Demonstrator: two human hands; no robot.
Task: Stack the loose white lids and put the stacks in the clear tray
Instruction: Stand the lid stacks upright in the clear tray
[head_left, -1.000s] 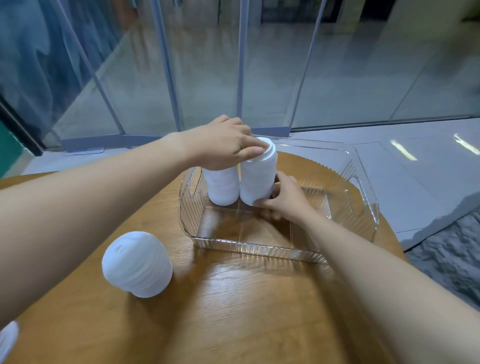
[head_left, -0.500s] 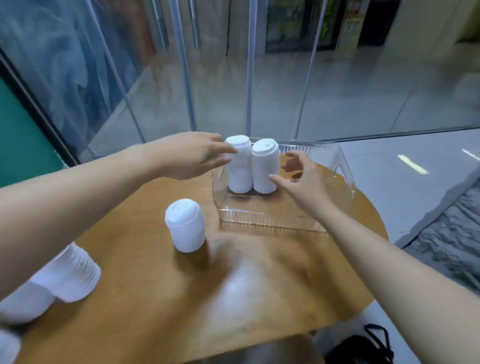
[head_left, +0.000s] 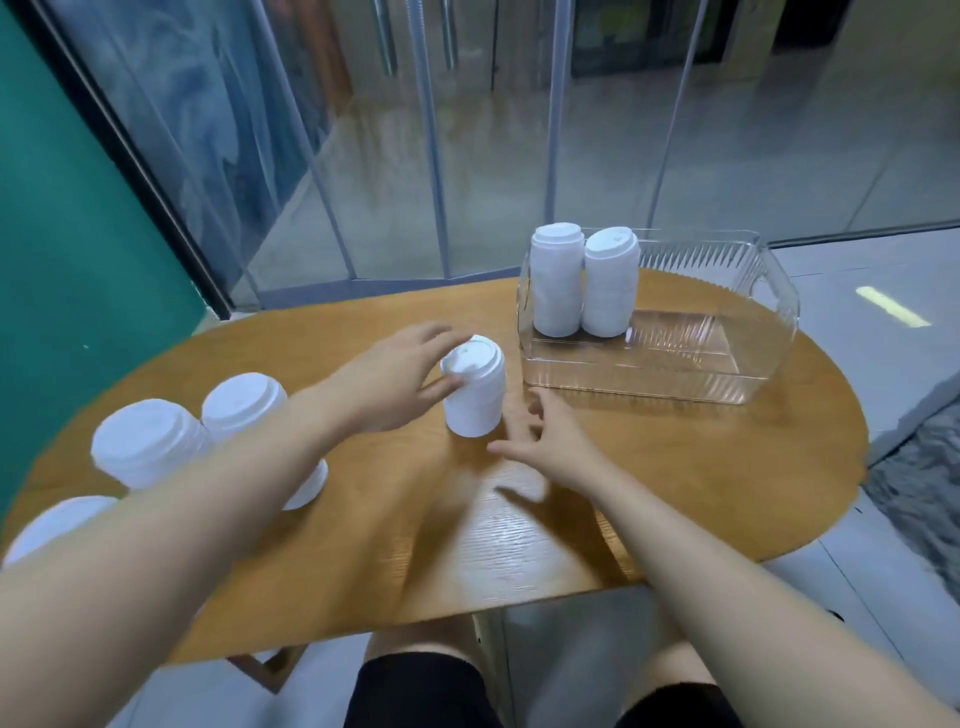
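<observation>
Glass partitions back a rounded wooden table (head_left: 675, 467). At its far right edge sits a clear ribbed plastic tray (head_left: 727, 384), two white lid stacks (head_left: 556, 286) upright in its left end. More white stacks (head_left: 145, 441) at left are half hidden by the forearm. Left hand (head_left: 395, 379), blurred, touches a middle white stack (head_left: 475, 395), grip unclear; right hand (head_left: 550, 441) spread open beside it.
</observation>
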